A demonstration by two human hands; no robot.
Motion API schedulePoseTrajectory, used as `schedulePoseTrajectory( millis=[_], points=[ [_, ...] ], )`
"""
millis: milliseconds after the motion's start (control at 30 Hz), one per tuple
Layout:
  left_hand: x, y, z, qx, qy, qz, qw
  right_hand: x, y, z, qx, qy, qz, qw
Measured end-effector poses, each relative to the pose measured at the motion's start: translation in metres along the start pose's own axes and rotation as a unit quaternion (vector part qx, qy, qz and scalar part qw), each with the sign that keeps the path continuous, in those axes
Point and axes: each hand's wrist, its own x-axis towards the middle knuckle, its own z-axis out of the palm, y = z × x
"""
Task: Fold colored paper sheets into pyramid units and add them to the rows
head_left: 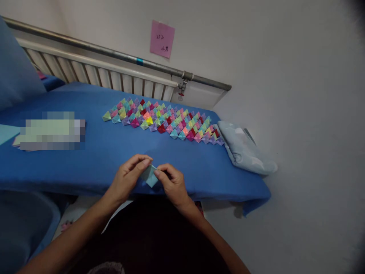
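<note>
At the near edge of the blue cloth [94, 163], my left hand [129, 174] and right hand [173, 183] pinch a folded light-blue paper [150, 178] along its upper edge, probably the best hold for something feather-light and easily creased.

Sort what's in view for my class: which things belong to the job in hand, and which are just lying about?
Job in hand:
Left hand and right hand, pinching the light-blue paper piece
Coloured folded paper pieces in rows, likely

Probably just lying about:
Grey-blue cloth, right of the rows
Pink note on the wall
</note>
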Motion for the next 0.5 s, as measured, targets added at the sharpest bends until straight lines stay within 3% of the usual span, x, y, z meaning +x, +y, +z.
schedulePoseTrajectory(
  millis=[133, 500],
  points=[
    [0.0012, -0.0003, -0.0023, -0.023, 0.021, -0.024, 0.999, 0.0001, 0.0, 0.0013, 0.038, 0.008, 0.046, 0.998],
    [0.0081, 0.0052, 0.0008, 0.012, -0.046, -0.079, 0.996, 0.0031, 0.003, -0.0004, 0.048, -0.024, 0.087, 0.995]
  ],
)
